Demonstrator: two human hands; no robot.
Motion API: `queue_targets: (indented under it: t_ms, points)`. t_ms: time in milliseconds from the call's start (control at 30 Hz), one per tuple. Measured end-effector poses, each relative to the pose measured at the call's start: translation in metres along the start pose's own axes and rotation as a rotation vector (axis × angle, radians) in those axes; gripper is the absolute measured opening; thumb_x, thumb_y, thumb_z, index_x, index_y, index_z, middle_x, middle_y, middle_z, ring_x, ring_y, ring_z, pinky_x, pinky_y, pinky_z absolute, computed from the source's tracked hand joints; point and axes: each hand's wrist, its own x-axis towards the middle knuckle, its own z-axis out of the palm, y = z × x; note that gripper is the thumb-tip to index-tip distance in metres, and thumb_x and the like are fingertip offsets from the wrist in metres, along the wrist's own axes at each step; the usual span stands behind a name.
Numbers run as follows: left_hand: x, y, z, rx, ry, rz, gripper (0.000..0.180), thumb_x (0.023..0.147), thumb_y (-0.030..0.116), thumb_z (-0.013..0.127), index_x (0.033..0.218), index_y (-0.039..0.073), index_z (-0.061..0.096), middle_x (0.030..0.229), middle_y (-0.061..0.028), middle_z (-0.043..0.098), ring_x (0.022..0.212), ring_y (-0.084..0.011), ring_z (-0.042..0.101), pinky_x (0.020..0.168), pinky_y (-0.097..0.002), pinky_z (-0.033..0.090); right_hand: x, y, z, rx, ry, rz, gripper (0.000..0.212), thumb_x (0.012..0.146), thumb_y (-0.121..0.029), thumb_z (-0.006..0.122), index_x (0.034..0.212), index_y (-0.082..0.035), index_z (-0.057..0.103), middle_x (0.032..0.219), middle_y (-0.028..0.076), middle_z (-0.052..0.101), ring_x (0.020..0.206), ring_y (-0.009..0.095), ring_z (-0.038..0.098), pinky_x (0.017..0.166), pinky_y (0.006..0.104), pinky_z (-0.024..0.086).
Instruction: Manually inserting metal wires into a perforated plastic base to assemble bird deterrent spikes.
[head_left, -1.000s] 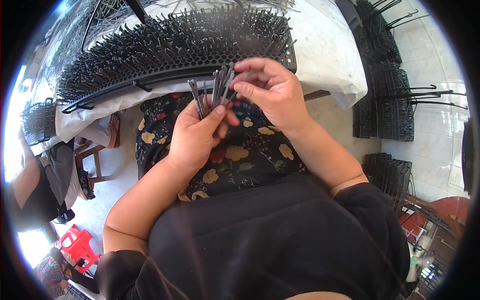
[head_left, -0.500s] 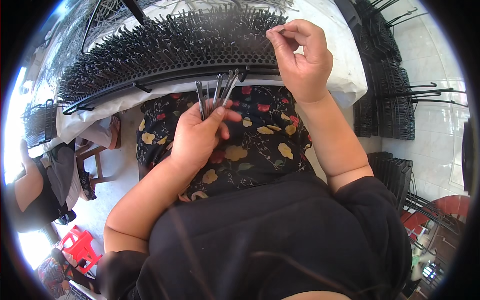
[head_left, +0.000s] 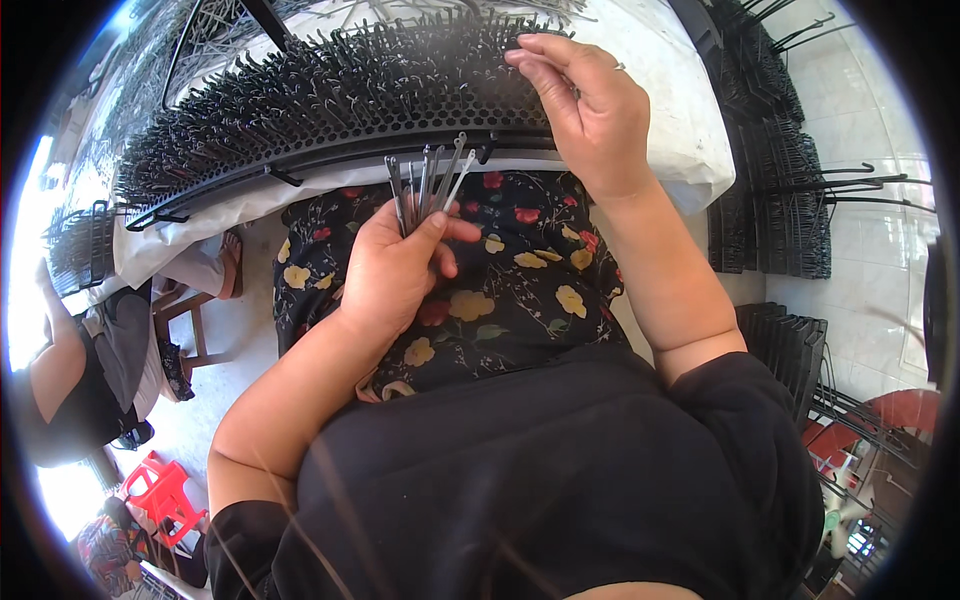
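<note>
Hands: gripping low with left hand [head_left: 395, 262], poised over rack [head_left: 440, 122] with right hand [head_left: 605, 120]

Clasping on the left, with thumb laid across the shafts, a loose fan of thin dark rods [head_left: 427, 178], just short of the rack's near edge and above flowered cloth [head_left: 470, 305]. Held by the lower ends, judged so as to leave the looped tops clear, spread and easy to single out. Tilted toward the rack, presumably to shorten travel between hands.

Raised on the right, with forearm near upright and wrist turned to aim the fingers leftward over the rack's right end. Closed to a near-pinch at thumb and forefinger; cannot tell whether gripping anything fine there.

Noted standing densely in the rack: many dark pieces [head_left: 350, 85]. Placed along the near side of the white-covered table [head_left: 650, 70], judged to suit close reach.
</note>
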Motion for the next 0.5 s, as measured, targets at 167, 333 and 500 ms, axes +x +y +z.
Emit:
queue_targets:
  t_ms: [167, 333, 500]
  points:
    - [0.001, 0.001, 0.0, 0.014, 0.006, -0.015, 0.015, 0.098, 0.01, 0.05, 0.11, 0.001, 0.054, 0.093, -0.0114, 0.069, 0.056, -0.0073, 0.051, 0.042, -0.0186, 0.034, 0.015, 0.007, 0.0, -0.169, -0.146, -0.246, 0.018, 0.084, -0.013, 0.069, 0.101, -0.008, 0.07, 0.08, 0.007, 0.07, 0.095, 0.028, 0.067, 0.078, 0.036, 0.052]
    - [0.001, 0.002, -0.002, -0.003, -0.003, -0.016, 0.015, 0.098, 0.01, 0.05, 0.11, 0.001, 0.054, 0.091, -0.0117, 0.068, 0.055, -0.0077, 0.051, 0.042, -0.0187, 0.034, 0.015, -0.001, -0.007, -0.216, -0.343, -0.113, 0.026, 0.091, -0.013, 0.061, 0.116, -0.012, 0.068, 0.081, 0.01, 0.068, 0.117, 0.028, 0.059, 0.097, 0.0374, 0.045]
    - [0.002, 0.001, -0.002, -0.015, -0.014, -0.008, 0.017, 0.099, 0.01, 0.049, 0.111, -0.001, 0.054, 0.089, -0.0136, 0.067, 0.055, -0.0082, 0.051, 0.04, -0.0167, 0.032, 0.012, 0.003, -0.003, -0.209, -0.294, -0.216, 0.023, 0.089, -0.016, 0.064, 0.111, -0.012, 0.069, 0.087, 0.009, 0.072, 0.108, 0.03, 0.063, 0.093, 0.0419, 0.045]
